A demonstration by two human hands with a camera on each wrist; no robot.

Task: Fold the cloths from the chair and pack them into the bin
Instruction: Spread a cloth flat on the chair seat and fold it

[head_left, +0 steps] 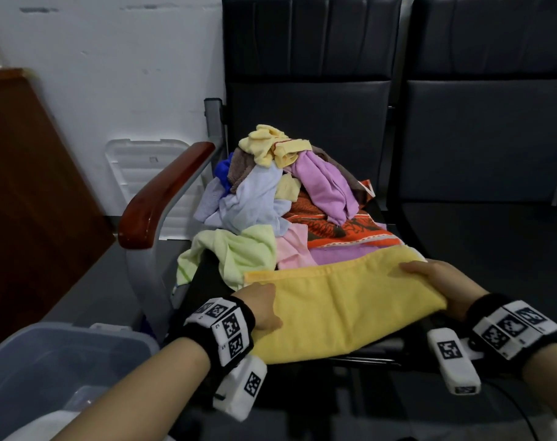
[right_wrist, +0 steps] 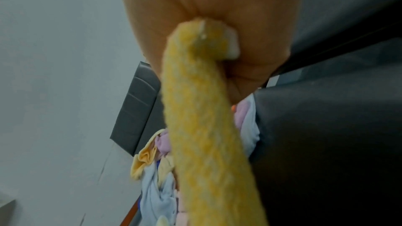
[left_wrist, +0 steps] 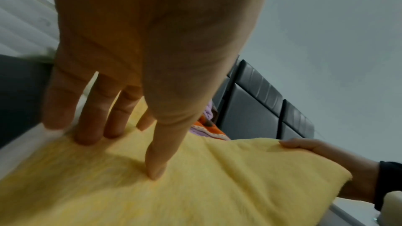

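Left hand (head_left: pixel 263 308), low and left of centre in the head view, lying flat with fingers straight and slightly spread, pressing the left end of a yellow terry cloth (head_left: pixel 340 310); in the left wrist view, thumb tip and fingertips (left_wrist: pixel 87 137) planted on the yellow pile. Right hand (head_left: pixel 436 283), at centre right, clamped on the cloth's right end, thumb on top and the folded edge pinched against the palm, as the right wrist view shows edge-on (right_wrist: pixel 206 109). Cloth folded into a wide band, stretched between the two hands across the front edge of a black padded chair (head_left: pixel 318 128). Directly behind it, mid-frame, a heap of unfolded cloths (head_left: pixel 280 192) piled on the seat: pale yellow on top, lilac, light blue, pale green, pink, brown, and an orange patterned towel (head_left: pixel 340 230) underneath. Red-brown wooden armrest (head_left: pixel 162 192) running down the chair's left side. Translucent grey plastic bin (head_left: pixel 57 364) in the lower left corner, beside the left forearm, with something white showing at its near edge. White ribbed plastic lid (head_left: pixel 143 173) leaning on the white wall behind the armrest. Black wristbands with black-and-white square markers (head_left: pixel 229 329) on both wrists. Second black chair (head_left: pixel 487 138) at the upper right.
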